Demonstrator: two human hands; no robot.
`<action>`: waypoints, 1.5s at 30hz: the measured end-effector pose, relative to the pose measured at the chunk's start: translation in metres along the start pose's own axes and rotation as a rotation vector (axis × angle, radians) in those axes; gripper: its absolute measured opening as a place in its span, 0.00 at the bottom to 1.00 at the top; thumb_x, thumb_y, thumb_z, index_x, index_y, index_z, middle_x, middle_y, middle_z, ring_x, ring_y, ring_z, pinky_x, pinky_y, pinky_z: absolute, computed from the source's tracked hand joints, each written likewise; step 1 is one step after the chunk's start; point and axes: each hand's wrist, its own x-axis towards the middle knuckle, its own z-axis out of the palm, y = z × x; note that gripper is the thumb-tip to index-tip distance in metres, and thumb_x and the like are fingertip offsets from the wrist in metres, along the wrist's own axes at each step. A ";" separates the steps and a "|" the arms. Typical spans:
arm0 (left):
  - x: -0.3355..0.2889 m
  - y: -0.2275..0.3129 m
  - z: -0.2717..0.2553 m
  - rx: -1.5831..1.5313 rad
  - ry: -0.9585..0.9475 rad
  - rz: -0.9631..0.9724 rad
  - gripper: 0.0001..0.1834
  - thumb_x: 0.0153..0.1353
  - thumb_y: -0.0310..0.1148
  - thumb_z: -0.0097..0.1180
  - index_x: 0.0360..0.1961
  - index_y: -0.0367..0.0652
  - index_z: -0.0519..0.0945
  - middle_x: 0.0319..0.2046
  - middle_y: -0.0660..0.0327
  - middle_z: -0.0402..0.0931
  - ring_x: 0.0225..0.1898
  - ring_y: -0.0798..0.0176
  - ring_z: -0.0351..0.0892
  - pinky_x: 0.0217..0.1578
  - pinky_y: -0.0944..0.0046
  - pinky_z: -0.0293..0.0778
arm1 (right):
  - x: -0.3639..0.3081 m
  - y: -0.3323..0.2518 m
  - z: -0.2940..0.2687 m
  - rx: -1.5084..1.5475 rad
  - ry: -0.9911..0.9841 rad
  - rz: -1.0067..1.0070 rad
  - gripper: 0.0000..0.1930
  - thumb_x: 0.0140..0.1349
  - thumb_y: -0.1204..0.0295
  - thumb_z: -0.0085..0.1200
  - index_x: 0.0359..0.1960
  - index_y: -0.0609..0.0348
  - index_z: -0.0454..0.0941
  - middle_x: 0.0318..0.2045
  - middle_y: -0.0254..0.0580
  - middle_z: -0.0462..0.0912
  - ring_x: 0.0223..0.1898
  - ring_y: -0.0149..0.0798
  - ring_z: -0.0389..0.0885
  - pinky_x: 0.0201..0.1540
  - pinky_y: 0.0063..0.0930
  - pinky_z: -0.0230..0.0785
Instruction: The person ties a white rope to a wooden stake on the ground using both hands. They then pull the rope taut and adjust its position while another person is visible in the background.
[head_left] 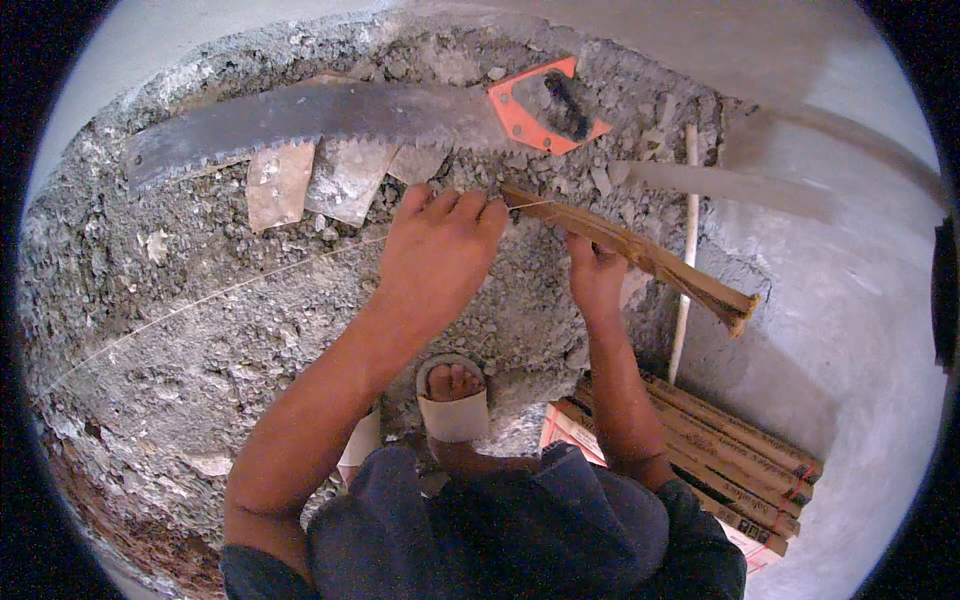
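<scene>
My left hand (440,245) is closed over a thin pale string (230,287), which runs in from the far left and shows again beyond my knuckles at the wood; my fingertips are hidden. My right hand (597,275) grips a rough, split strip of wood (630,245) from below. That strip slants down to the right, its near end at my left knuckles, and the string crosses its upper left end. Beyond my hands lies a handsaw with a long toothed grey blade (330,118) and an orange handle (545,138).
Broken tile pieces (280,185) lie below the saw blade on rough, stony ground (250,340). A pale pole (690,240) leans near the smooth grey wall (820,330) at right. Stacked cardboard boxes (735,450) stand at lower right. My sandalled foot (453,405) is below my hands.
</scene>
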 end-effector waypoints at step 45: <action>-0.020 -0.012 0.006 -0.002 -0.068 -0.108 0.10 0.49 0.33 0.55 0.33 0.42 0.74 0.29 0.54 0.76 0.32 0.50 0.78 0.37 0.52 0.72 | -0.058 -0.002 0.013 -0.131 -0.107 -0.070 0.09 0.64 0.70 0.51 0.39 0.64 0.77 0.35 0.39 0.80 0.38 0.29 0.75 0.44 0.24 0.68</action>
